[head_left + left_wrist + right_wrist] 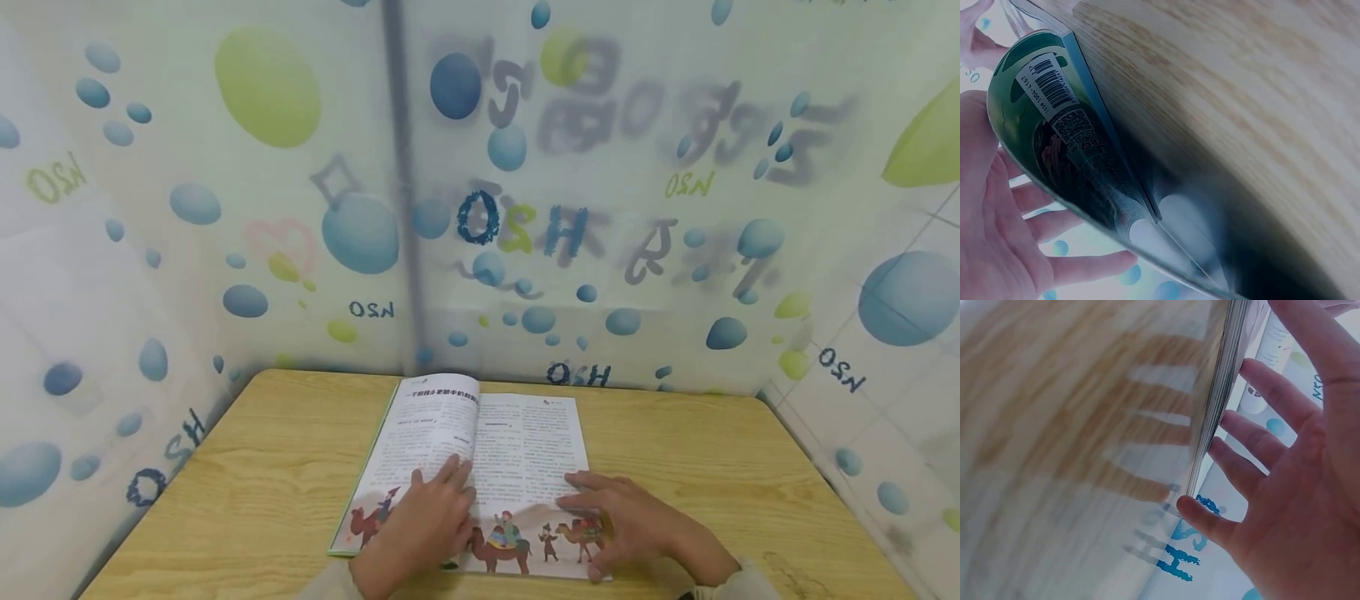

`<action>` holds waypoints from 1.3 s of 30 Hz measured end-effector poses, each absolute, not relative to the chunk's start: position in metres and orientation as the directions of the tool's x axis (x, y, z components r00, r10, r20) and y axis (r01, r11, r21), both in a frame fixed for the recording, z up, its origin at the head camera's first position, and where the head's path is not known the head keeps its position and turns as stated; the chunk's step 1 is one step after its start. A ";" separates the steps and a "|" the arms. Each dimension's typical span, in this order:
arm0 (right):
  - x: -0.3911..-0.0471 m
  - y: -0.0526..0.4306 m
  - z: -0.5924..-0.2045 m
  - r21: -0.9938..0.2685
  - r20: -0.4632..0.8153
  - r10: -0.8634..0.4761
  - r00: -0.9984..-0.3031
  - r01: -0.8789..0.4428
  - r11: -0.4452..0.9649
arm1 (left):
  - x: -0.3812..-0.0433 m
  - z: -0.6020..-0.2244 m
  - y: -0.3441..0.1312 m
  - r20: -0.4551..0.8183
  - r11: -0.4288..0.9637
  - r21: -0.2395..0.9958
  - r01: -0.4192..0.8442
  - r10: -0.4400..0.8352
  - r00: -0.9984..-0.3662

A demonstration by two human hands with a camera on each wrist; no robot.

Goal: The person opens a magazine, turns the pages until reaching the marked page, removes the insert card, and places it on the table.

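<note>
A magazine (525,450) lies spread on the wooden table, with printed text and camel drawings along the bottom of its pages. My left hand (429,515) rests on the left page near the spine, its fingers pointing up the page. From the left wrist view, the green back cover (1029,119) bows up from the table and shows a barcode label (1054,87); the fingers of my left hand (1007,231) are spread beyond it. My right hand (630,517) touches the right page at its outer edge. Fingers apart, the right hand (1285,481) lies along the page edges (1217,394).
The wooden table (247,467) extends on both sides of the magazine, its far edge close to a pale curtain (300,275) patterned with blue and green drops. Similar printed panels hang at left and right.
</note>
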State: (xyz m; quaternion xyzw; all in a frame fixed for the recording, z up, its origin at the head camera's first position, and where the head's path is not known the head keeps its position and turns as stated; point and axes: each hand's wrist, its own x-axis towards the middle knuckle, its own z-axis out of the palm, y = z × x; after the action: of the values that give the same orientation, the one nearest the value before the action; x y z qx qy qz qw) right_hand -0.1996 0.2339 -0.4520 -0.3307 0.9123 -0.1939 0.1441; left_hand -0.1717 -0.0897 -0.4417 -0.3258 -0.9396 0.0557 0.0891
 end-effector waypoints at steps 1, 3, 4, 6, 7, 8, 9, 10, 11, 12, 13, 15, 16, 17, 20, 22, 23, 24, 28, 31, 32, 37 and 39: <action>-0.200 0.234 -0.452 -0.446 -0.133 -0.659 -0.740 -0.549 0.707 | -0.172 -0.442 -0.090 0.128 0.784 -0.154 0.602 0.620 -0.774; -0.200 0.234 -0.452 -0.440 -0.130 -0.660 -0.740 -0.553 0.707 | -0.172 -0.442 -0.091 0.124 0.788 -0.133 0.602 0.615 -0.778; -0.200 0.234 -0.453 -0.434 -0.127 -0.662 -0.739 -0.558 0.707 | -0.172 -0.443 -0.091 0.122 0.789 -0.125 0.602 0.614 -0.780; -0.201 0.234 -0.453 -0.427 -0.122 -0.664 -0.738 -0.565 0.706 | -0.172 -0.443 -0.091 0.118 0.791 -0.111 0.602 0.612 -0.782; -0.201 0.234 -0.453 -0.424 -0.120 -0.665 -0.737 -0.568 0.706 | -0.173 -0.443 -0.092 0.118 0.791 -0.107 0.603 0.612 -0.782; -0.201 0.234 -0.453 -0.423 -0.117 -0.667 -0.736 -0.570 0.704 | -0.173 -0.443 -0.092 0.118 0.791 -0.102 0.604 0.612 -0.782; -0.201 0.234 -0.453 -0.420 -0.115 -0.668 -0.735 -0.574 0.703 | -0.173 -0.443 -0.092 0.118 0.791 -0.098 0.604 0.612 -0.782; -0.201 0.234 -0.453 -0.420 -0.113 -0.668 -0.735 -0.574 0.703 | -0.173 -0.443 -0.092 0.119 0.790 -0.097 0.605 0.613 -0.781; -0.201 0.234 -0.453 -0.422 -0.112 -0.668 -0.736 -0.574 0.702 | -0.173 -0.443 -0.092 0.120 0.790 -0.094 0.605 0.613 -0.781; -0.201 0.234 -0.453 -0.423 -0.110 -0.668 -0.736 -0.574 0.701 | -0.173 -0.442 -0.092 0.120 0.790 -0.092 0.606 0.613 -0.781; -0.201 0.233 -0.454 -0.425 -0.110 -0.668 -0.736 -0.573 0.701 | -0.172 -0.442 -0.092 0.121 0.791 -0.090 0.606 0.612 -0.781; -0.201 0.233 -0.454 -0.426 -0.111 -0.667 -0.737 -0.571 0.701 | -0.172 -0.442 -0.092 0.123 0.790 -0.087 0.607 0.613 -0.781; -0.201 0.233 -0.454 -0.426 -0.111 -0.667 -0.736 -0.571 0.701 | -0.172 -0.442 -0.092 0.123 0.790 -0.086 0.607 0.613 -0.780; -0.201 0.233 -0.454 -0.424 -0.110 -0.668 -0.736 -0.573 0.701 | -0.172 -0.442 -0.092 0.123 0.790 -0.084 0.607 0.613 -0.781; -0.201 0.233 -0.454 -0.424 -0.115 -0.666 -0.737 -0.570 0.704 | -0.173 -0.442 -0.092 0.119 0.790 -0.079 0.608 0.613 -0.781; -0.201 0.232 -0.453 -0.428 -0.117 -0.664 -0.739 -0.566 0.705 | -0.173 -0.443 -0.092 0.116 0.790 -0.075 0.608 0.612 -0.782; -0.201 0.232 -0.453 -0.430 -0.116 -0.662 -0.741 -0.563 0.706 | -0.173 -0.443 -0.092 0.114 0.791 -0.072 0.607 0.612 -0.783; -0.201 0.232 -0.453 -0.431 -0.115 -0.661 -0.742 -0.562 0.706 | -0.173 -0.443 -0.092 0.114 0.791 -0.071 0.608 0.612 -0.783; -0.200 0.232 -0.452 -0.435 -0.101 -0.663 -0.742 -0.566 0.700 | -0.173 -0.444 -0.092 0.121 0.791 -0.071 0.608 0.612 -0.781; -0.200 0.233 -0.452 -0.441 -0.090 -0.670 -0.737 -0.574 0.690 | -0.173 -0.444 -0.092 0.122 0.790 -0.066 0.610 0.613 -0.780; -0.200 0.233 -0.452 -0.443 -0.088 -0.672 -0.736 -0.575 0.688 | -0.173 -0.444 -0.092 0.122 0.790 -0.062 0.610 0.613 -0.781; -0.201 0.231 -0.452 -0.449 -0.103 -0.657 -0.747 -0.555 0.701 | -0.173 -0.443 -0.092 0.124 0.790 -0.052 0.611 0.612 -0.781; -0.202 0.230 -0.452 -0.452 -0.115 -0.646 -0.755 -0.539 0.711 | -0.173 -0.442 -0.092 0.122 0.791 -0.056 0.609 0.611 -0.782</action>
State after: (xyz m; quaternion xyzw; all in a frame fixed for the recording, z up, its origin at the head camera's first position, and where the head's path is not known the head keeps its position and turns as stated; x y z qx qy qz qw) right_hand -0.2016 0.2300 -0.4522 -0.3237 0.9152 -0.1997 0.1333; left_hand -0.1729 -0.0923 -0.4421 -0.3233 -0.9439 0.0067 0.0672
